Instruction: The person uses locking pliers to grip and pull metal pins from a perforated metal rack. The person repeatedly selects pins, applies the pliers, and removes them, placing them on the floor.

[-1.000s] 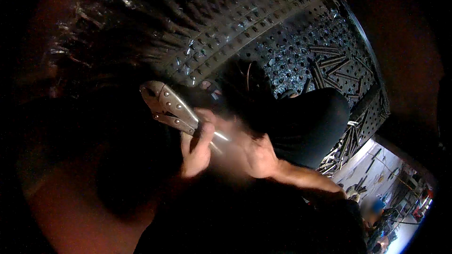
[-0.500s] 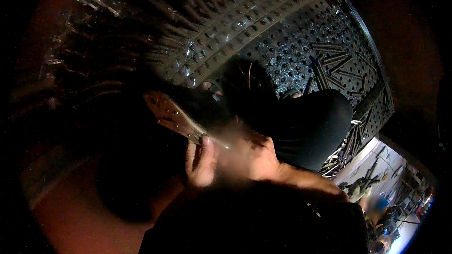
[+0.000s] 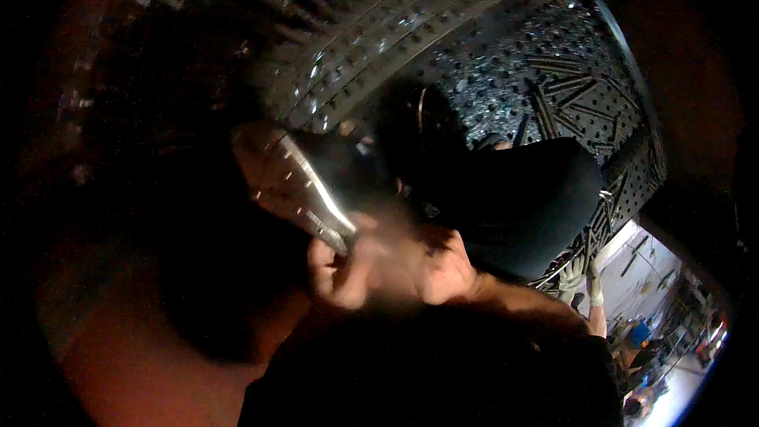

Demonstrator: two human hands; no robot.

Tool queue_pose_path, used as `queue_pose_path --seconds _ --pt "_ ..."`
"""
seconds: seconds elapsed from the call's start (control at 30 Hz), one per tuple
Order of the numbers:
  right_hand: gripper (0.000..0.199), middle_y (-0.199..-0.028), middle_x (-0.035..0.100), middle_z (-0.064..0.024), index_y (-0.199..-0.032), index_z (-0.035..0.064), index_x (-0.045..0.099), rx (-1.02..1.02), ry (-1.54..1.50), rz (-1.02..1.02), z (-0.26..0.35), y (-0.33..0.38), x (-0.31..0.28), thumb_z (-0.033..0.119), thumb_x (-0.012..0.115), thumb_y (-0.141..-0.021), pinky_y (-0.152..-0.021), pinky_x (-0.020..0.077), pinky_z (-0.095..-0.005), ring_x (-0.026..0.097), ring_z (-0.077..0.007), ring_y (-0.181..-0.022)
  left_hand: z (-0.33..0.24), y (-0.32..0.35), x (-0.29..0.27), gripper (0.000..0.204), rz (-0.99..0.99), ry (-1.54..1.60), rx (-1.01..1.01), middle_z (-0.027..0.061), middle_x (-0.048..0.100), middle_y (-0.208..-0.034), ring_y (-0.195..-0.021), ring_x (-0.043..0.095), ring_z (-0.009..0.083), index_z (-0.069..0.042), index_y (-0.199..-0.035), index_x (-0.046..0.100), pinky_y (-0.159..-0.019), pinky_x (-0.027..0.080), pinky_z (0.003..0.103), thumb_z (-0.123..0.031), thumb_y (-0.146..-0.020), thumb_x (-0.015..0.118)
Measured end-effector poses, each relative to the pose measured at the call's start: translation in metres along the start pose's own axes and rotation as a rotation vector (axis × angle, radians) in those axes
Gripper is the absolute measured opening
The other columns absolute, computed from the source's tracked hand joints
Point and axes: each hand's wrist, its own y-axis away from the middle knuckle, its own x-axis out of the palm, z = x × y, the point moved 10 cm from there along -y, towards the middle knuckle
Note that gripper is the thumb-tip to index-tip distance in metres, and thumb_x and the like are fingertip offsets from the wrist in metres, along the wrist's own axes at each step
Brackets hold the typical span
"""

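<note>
Dim, motion-blurred view; much lost in shadow. Both hands meet at centre. Left hand (image 3: 336,273) has its fingers curled shut around the near end of a flat metal tool (image 3: 296,186), which slants up and left from the fist; its far end fades into the dark. Right hand (image 3: 423,265) sits just beside the left, touching or nearly so; blurred, so cannot tell whether its fingers grip the tool. The tool looks like a ridged or toothed bar, possibly a file. Behind: perforated metal panel (image 3: 506,79), curved by the lens. Dark rounded mass (image 3: 522,205) right of the hands, unidentifiable. Lower frame blacked out
</note>
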Motion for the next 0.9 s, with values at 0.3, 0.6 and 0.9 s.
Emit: queue_pose_path --seconds 0.3,0.6,0.9 --pt "0.03 -0.063 0.056 -0.01 -0.079 0.007 0.054 0.037 0.059 -0.032 -0.012 -0.021 -0.011 0.028 0.074 -0.086 -0.057 0.0492 -0.0434 0.059 -0.0321 -0.057 -0.002 -0.011 -0.001 0.033 -0.147 0.199 -0.046 0.0049 0.055 -0.083 -0.059 0.048 0.013 -0.002 -0.127 0.047 -0.056 0.046 0.028 -0.016 -0.099 0.057" --pt "0.025 -0.068 0.061 -0.0151 -0.096 0.0063 0.062 0.167 -0.132 0.073 -0.033 -0.017 0.0 0.031 0.064 -0.096 -0.055 0.0488 -0.0461 0.062 -0.0352 -0.059 -0.014 -0.025 0.006 0.028 0.068 0.219 0.172 0.0082 0.058 -0.079 -0.062 0.053 0.0153 0.0 -0.128 0.046 -0.058 0.047 0.028 -0.016 -0.105 0.047" --pt "0.035 -0.11 0.069 -0.0159 -0.128 0.004 0.06 0.504 -0.577 0.484 -0.032 -0.015 -0.003 0.025 0.045 -0.104 -0.089 0.0514 -0.0408 0.068 -0.03 -0.1 0.003 -0.032 -0.012 0.026 0.065 0.177 0.214 0.0095 0.061 -0.083 -0.071 0.056 0.0157 -0.003 -0.131 0.046 -0.067 0.049 0.031 -0.016 -0.108 0.045"
